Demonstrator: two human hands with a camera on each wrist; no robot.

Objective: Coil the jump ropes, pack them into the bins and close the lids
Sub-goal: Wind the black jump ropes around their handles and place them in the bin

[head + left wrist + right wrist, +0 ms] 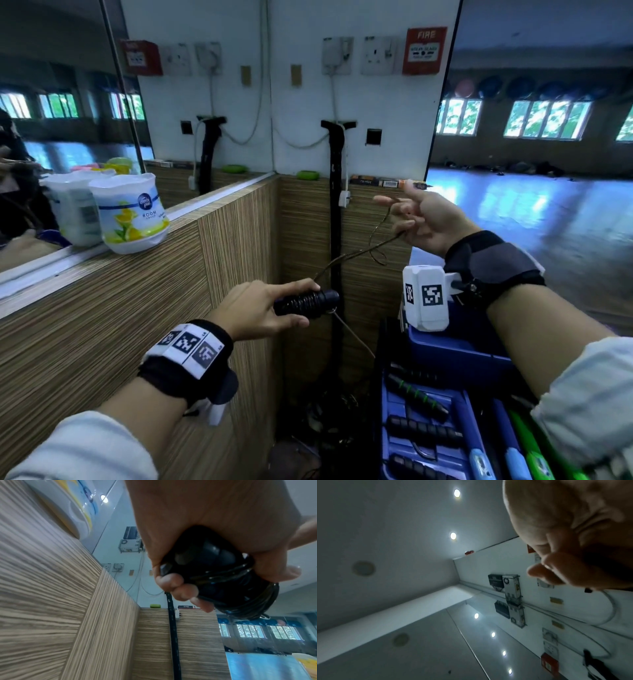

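My left hand (pixel 265 310) grips a pair of black jump rope handles (pixel 306 303) with thin cable wound round them in tight turns. In the left wrist view the fingers (pixel 178 586) curl under the wound handles (pixel 231 582). The loose brown cable (pixel 356 253) rises from the handles to my right hand (pixel 423 219), which is held higher and to the right. It pinches the cable in curled fingers, with a small loop hanging below. An open blue bin (pixel 394 442) at bottom right holds several black-handled ropes. The right wrist view shows only the curled fingers (pixel 556 572) against the ceiling.
A wood-grain counter (pixel 113 308) fills the left, with an air freshener tub (pixel 132 214) on its ledge by the mirror. A black strap (pixel 335 205) hangs in the corner ahead. Another blue bin (pixel 455 353) sits under my right wrist, and green and blue items (pixel 527 445) lie beside the open bin.
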